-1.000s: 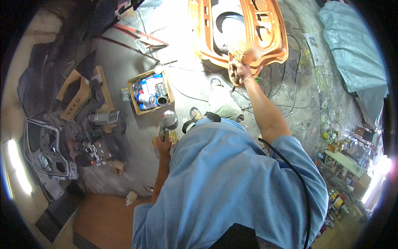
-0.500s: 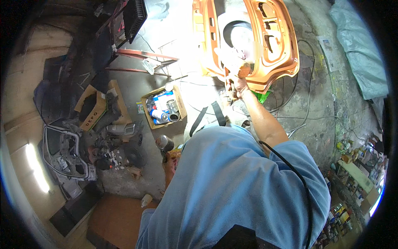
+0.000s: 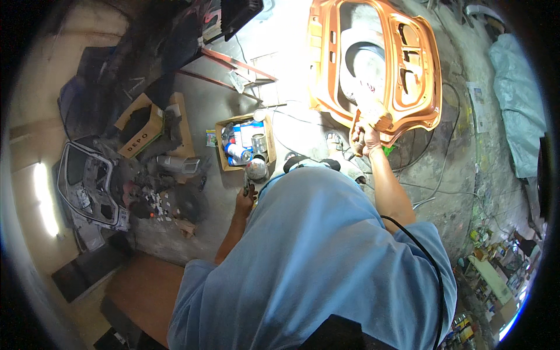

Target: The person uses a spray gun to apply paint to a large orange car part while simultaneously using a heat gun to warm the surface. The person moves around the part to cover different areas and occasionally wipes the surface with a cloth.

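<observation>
Gripping a pale sanding pad (image 3: pixel 373 114), the right hand (image 3: pixel 364 139) presses it to the lower edge of the orange car door panel (image 3: pixel 420 87).
Lower down, the left hand (image 3: pixel 245 203) is closed around a small dark tool (image 3: pixel 245 185), just beside a round metal tin (image 3: pixel 256 168) and an open cardboard box of cans (image 3: pixel 245 143) on the concrete floor (image 3: pixel 198 105).

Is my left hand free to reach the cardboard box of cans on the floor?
Probably yes. The left hand hangs just below the cardboard box with nothing between them, though its fingers already hold a small dark tool, so grasping a can looks awkward.
</observation>
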